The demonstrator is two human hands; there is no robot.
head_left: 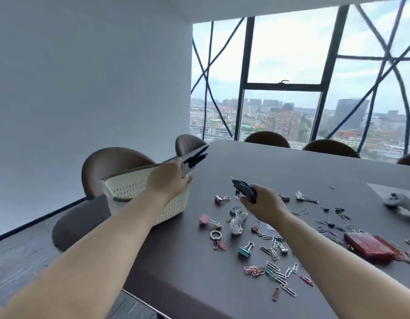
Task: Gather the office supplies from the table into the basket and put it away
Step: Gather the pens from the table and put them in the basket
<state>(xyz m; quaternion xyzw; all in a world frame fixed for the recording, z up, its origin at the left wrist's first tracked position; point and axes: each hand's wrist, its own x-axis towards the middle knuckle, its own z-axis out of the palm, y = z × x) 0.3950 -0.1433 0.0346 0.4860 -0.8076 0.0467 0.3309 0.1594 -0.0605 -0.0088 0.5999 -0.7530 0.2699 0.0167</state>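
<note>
Perforated cream plastic basket [135, 187]; left hand [169, 180] grips slim black pens [194, 158].

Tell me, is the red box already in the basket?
No, the red box lies on the table among the clips, far right of the basket.

Daylight enters through the large window [314, 72], whose sky area is nearly overexposed. The wall left of the window is evenly lit, and the table [280, 171] below it carries a soft sheen. Wide-angle distortion bends the window frame. The lower frame edges appear slightly blurred, possibly by motion.
</note>
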